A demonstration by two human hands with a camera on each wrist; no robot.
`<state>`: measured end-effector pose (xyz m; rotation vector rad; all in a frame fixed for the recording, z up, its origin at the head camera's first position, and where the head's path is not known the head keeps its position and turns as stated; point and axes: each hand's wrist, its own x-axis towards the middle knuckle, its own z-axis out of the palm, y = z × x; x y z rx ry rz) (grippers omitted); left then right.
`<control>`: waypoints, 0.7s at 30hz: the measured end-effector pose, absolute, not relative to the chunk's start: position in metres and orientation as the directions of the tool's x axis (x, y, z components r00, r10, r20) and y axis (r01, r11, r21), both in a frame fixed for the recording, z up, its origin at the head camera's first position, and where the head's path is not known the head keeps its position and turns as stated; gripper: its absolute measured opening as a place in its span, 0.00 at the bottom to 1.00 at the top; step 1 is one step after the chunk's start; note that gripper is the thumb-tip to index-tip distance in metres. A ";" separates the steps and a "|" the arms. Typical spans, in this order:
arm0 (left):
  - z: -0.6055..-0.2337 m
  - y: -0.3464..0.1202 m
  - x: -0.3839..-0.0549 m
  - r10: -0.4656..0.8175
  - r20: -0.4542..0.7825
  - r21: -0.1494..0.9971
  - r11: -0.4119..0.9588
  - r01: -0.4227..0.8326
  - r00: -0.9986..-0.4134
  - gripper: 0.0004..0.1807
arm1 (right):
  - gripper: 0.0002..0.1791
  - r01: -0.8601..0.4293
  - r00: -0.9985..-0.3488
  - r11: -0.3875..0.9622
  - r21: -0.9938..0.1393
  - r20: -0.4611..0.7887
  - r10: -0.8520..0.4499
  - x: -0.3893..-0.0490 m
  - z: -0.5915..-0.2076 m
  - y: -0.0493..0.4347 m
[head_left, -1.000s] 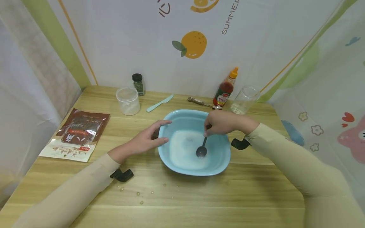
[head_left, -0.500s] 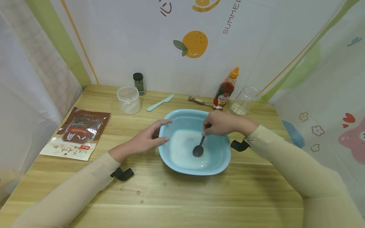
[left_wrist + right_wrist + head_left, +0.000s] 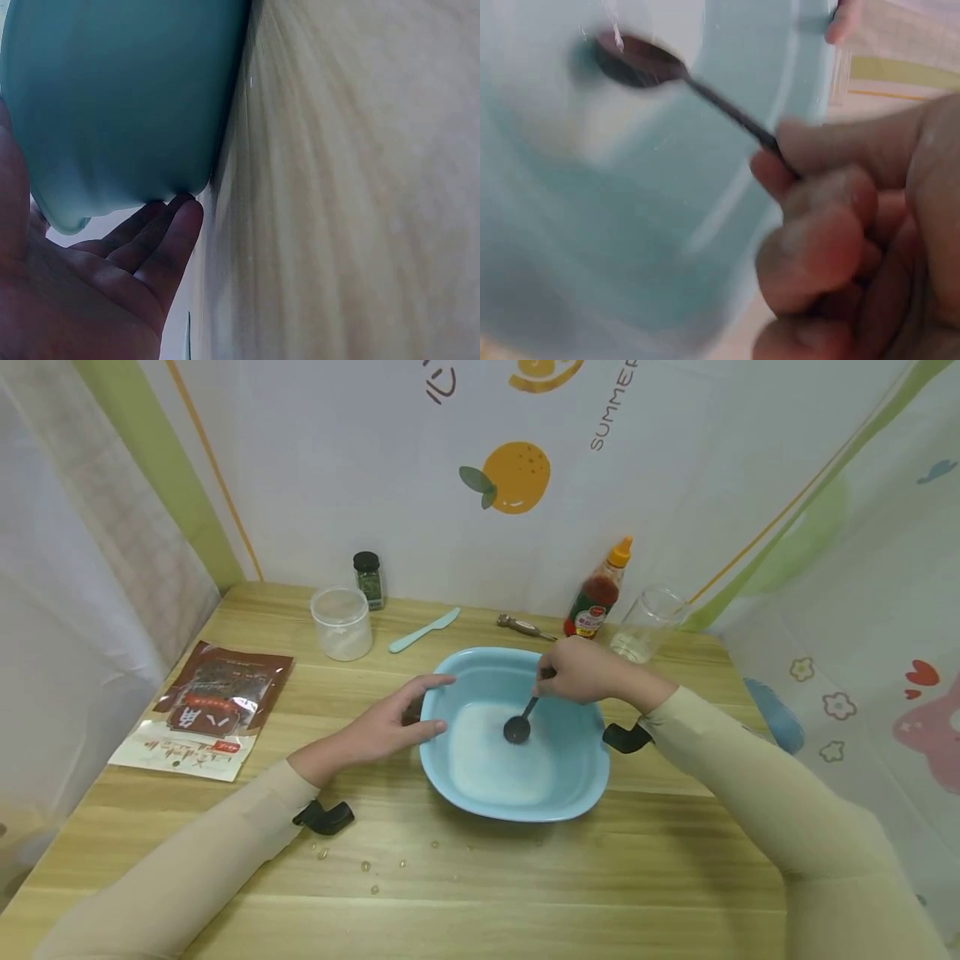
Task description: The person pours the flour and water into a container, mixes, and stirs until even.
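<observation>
A light-blue plastic basin [image 3: 517,812] stands on the wooden table, with cloudy whitish liquid in its bottom. My left hand [image 3: 382,727] holds the basin's left side, thumb and index finger over the rim. In the left wrist view, other fingers of that hand [image 3: 90,300] touch the basin's outer wall [image 3: 127,105]. My right hand [image 3: 585,672] reaches over the far right rim and pinches the handle of a black spoon [image 3: 517,729]. The right wrist view shows the spoon's bowl [image 3: 641,60] tilted at the liquid; whether it is submerged is unclear.
Behind the basin stand a lidded clear tub [image 3: 342,627], a black-capped spice jar [image 3: 369,583], a red sauce bottle [image 3: 596,597] and a glass [image 3: 647,622]. A pale-green knife [image 3: 423,631] and a metal-ended utensil [image 3: 525,626] lie there. A brown spice packet [image 3: 206,710] lies left.
The spoon has moved left, then away from me, toward the far part of the basin, with my right hand. My left hand keeps its place on the basin.
</observation>
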<state>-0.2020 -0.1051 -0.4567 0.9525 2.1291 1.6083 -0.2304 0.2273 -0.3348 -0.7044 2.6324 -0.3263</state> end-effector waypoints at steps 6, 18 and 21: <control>-0.456 -0.105 -0.202 0.673 0.152 0.935 0.140 0.326 -0.724 0.36 | 0.13 -0.391 -0.851 0.857 -0.335 -0.223 -0.475 -0.232 -0.342 0.206; -0.455 -0.105 -0.202 0.675 0.151 0.940 0.129 0.317 -0.723 0.36 | 0.11 -0.439 -0.599 0.767 -0.468 -0.484 -0.638 -0.223 -0.336 0.219; -0.455 -0.105 -0.201 0.672 0.153 0.939 0.129 0.318 -0.725 0.36 | 0.10 -0.436 -0.671 0.813 -0.385 -0.463 -0.579 -0.230 -0.332 0.232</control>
